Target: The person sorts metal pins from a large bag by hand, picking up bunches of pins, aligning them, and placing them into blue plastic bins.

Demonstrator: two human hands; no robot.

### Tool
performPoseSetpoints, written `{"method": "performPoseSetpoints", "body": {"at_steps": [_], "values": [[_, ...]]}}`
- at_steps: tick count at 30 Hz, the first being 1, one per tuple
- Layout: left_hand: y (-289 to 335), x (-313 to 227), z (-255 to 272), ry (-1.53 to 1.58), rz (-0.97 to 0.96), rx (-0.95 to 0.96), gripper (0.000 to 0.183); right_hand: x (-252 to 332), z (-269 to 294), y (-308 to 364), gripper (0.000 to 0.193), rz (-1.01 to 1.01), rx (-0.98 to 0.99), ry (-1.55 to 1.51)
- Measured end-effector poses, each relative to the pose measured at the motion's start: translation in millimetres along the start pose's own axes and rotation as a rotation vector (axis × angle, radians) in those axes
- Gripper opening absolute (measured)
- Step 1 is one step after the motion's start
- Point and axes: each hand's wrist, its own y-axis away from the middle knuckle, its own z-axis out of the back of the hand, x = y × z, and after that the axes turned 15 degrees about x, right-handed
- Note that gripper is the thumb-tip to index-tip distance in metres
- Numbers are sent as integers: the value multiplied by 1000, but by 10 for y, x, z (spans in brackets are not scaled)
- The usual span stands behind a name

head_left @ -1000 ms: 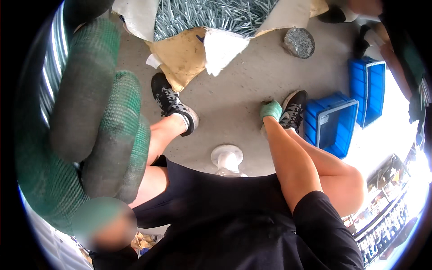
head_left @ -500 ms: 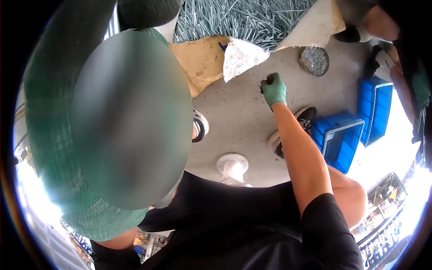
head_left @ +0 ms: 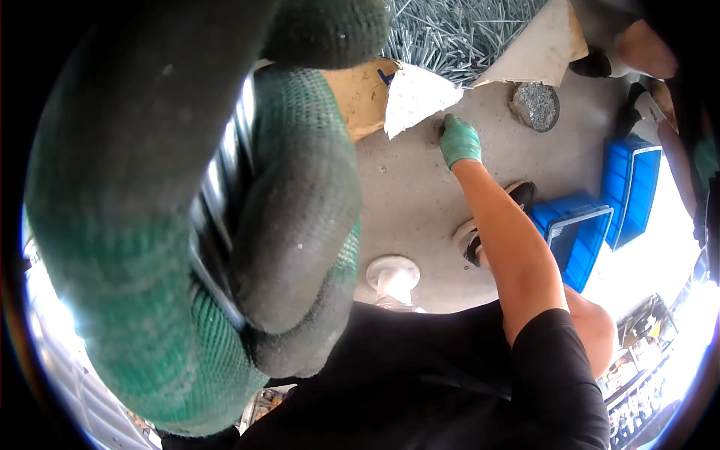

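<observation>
My left hand (head_left: 296, 217), in a green knit glove with dark coated fingers, is held very close to the camera and fills much of the left side. Its fingers wrap round several thin shiny metal rods (head_left: 217, 240), whose ends are mostly hidden. Farther off, over the floor, my right hand (head_left: 460, 142) wears the same kind of glove and is closed, knuckles away from me. Whatever it may hold is hidden. Just beyond it lies a heap of long thin metal rods (head_left: 457, 37) in a torn cardboard box (head_left: 356, 94) with a white flap (head_left: 420, 97).
Two blue plastic crates (head_left: 577, 232) (head_left: 631, 191) stand to the right. A round grey metallic piece (head_left: 535, 106) lies on the floor (head_left: 405, 180) beside the box. Near my knees is a white round-based post (head_left: 394, 277). Another person's legs (head_left: 649, 49) show at upper right.
My left hand has shifted slightly right and turned, and the rods in its grip now show. My right hand has turned so its back faces me. The view has moved slightly.
</observation>
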Motion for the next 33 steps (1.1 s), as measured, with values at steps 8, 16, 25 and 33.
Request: {"method": "performPoseSetpoints", "body": {"at_steps": [8,16,25,33], "values": [[-4,41,-50,-97,7,-41,82,96,121,-83,17,-17,115,114],[52,123,-100,-444,54,-3,89,-184,445,226,12,-94,396,-1464],[-54,-94,-197,-1494,-3,187,97,-629,173,485,11,31,342,-1642],[9,15,-85,-1245,-79,326,116,-121,58,239,17,-77,-76,-667]]}}
